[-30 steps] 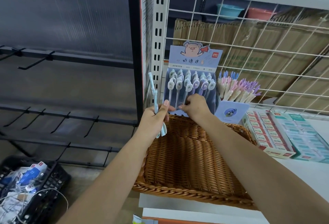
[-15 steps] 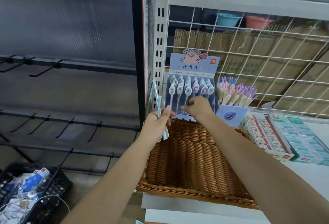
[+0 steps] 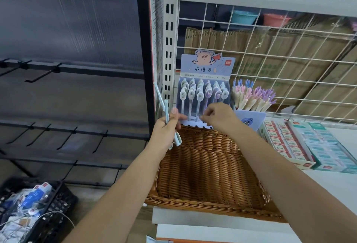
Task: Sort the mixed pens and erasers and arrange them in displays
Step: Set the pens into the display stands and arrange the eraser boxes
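Pale blue pens [image 3: 161, 105], two I think, gripped upright in my left hand [image 3: 166, 132], just left of pig display [image 3: 206, 68] at shelf [image 3: 336, 190] back left corner. My right hand [image 3: 218, 117] in narrow pinch at display's dotted front strip; cannot tell whether pen sits between fingertips. I judge step: seating pen in free hole. Keep shaft vertical, find hole with tip, press straight down, spare neighbours. Wicker basket [image 3: 202, 204] at front edge; eraser boxes [image 3: 286, 142] along right.
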